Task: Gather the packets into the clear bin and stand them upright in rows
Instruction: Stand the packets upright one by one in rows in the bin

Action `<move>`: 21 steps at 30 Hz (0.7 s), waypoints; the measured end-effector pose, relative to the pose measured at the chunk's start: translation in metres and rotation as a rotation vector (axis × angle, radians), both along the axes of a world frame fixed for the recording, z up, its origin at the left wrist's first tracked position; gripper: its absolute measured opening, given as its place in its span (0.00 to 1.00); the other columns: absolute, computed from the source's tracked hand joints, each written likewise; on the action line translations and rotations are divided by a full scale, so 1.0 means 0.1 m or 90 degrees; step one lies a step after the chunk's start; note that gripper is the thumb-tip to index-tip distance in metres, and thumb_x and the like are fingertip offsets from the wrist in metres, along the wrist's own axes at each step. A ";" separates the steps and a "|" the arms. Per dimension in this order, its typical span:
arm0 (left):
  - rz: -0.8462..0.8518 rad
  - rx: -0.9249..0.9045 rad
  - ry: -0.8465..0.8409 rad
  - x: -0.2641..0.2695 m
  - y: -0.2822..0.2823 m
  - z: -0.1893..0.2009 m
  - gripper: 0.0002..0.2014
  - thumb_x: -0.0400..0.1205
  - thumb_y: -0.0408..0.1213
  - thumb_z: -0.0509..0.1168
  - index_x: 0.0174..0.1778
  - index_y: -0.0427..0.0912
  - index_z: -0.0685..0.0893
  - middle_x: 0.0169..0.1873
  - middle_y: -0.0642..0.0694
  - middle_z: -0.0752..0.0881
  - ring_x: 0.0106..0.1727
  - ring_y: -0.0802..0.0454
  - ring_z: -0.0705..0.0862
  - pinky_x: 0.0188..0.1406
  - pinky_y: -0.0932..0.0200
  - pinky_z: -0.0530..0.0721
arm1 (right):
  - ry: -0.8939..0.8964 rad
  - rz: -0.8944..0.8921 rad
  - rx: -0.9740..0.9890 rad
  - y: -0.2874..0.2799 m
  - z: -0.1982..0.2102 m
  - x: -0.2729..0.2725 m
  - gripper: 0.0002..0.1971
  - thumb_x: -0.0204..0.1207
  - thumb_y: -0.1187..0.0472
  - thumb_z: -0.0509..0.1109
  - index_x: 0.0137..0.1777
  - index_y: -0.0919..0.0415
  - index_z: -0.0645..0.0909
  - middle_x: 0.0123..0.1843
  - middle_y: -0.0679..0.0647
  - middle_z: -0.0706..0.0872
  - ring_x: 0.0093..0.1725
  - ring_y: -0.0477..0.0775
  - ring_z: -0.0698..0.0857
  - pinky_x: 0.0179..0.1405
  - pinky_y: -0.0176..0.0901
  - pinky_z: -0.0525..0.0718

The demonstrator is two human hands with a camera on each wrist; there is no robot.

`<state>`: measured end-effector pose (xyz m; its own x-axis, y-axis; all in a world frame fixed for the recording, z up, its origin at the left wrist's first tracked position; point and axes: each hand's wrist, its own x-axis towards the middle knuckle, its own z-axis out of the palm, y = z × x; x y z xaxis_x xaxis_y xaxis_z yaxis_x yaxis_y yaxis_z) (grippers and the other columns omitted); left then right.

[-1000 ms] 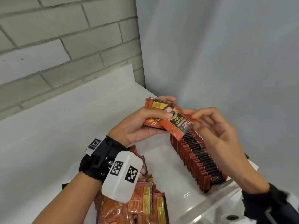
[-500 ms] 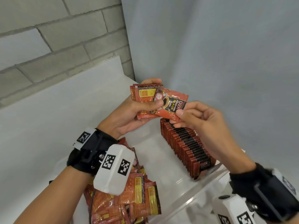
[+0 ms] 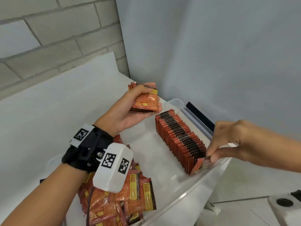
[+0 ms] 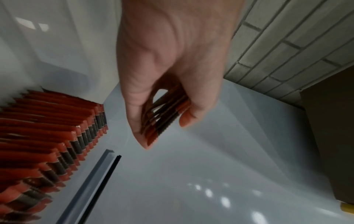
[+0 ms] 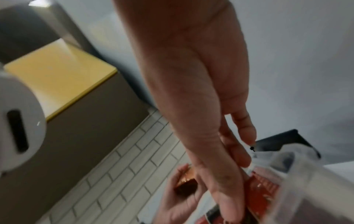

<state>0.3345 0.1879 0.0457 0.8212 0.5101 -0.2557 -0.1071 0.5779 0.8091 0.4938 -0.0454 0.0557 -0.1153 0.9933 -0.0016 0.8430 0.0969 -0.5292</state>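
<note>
Pinched between the fingertips of the right hand (image 3: 228,144), a single red packet (image 3: 197,167) was held tilted at the near end of a row of upright packets (image 3: 179,139), touching the last one. That row was stood along the far side of the clear bin (image 3: 193,190), on its floor. A small stack of packets (image 3: 145,100) was gripped by the curled fingers and thumb of the left hand (image 3: 130,111), raised above the bin's far end. A loose pile of packets (image 3: 130,198) was lain flat at the bin's near left, partly hidden under the left wrist's camera mount (image 3: 112,167). A white table (image 3: 40,119) and grey brick wall (image 3: 48,30) were seen behind.
</note>
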 end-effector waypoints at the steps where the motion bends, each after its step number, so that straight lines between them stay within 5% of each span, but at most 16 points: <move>1: 0.005 -0.007 0.002 0.00 0.00 0.00 0.11 0.82 0.31 0.60 0.58 0.40 0.83 0.42 0.36 0.84 0.39 0.45 0.87 0.40 0.52 0.89 | -0.032 0.018 -0.004 0.00 -0.06 0.01 0.03 0.70 0.47 0.78 0.42 0.40 0.89 0.39 0.29 0.85 0.48 0.33 0.78 0.44 0.22 0.74; 8: -0.024 0.020 0.016 -0.03 0.01 0.00 0.13 0.82 0.27 0.58 0.55 0.43 0.85 0.45 0.38 0.84 0.38 0.45 0.89 0.45 0.48 0.91 | -0.128 0.056 -0.080 0.11 -0.27 0.04 0.02 0.70 0.48 0.78 0.41 0.42 0.89 0.31 0.27 0.77 0.50 0.35 0.68 0.44 0.35 0.72; 15: -0.088 0.068 0.020 -0.04 0.05 -0.02 0.19 0.72 0.30 0.66 0.58 0.47 0.85 0.49 0.43 0.88 0.47 0.48 0.89 0.49 0.46 0.90 | -0.177 0.066 -0.098 0.17 -0.32 0.04 0.16 0.63 0.51 0.84 0.49 0.35 0.86 0.32 0.26 0.69 0.49 0.37 0.68 0.33 0.30 0.65; 21: -0.103 0.100 0.020 -0.04 0.06 -0.02 0.21 0.71 0.29 0.67 0.61 0.47 0.83 0.49 0.44 0.90 0.47 0.48 0.90 0.48 0.50 0.90 | -0.247 0.143 -0.061 0.20 -0.27 0.02 0.12 0.54 0.48 0.87 0.36 0.38 0.89 0.32 0.23 0.60 0.40 0.42 0.61 0.29 0.26 0.60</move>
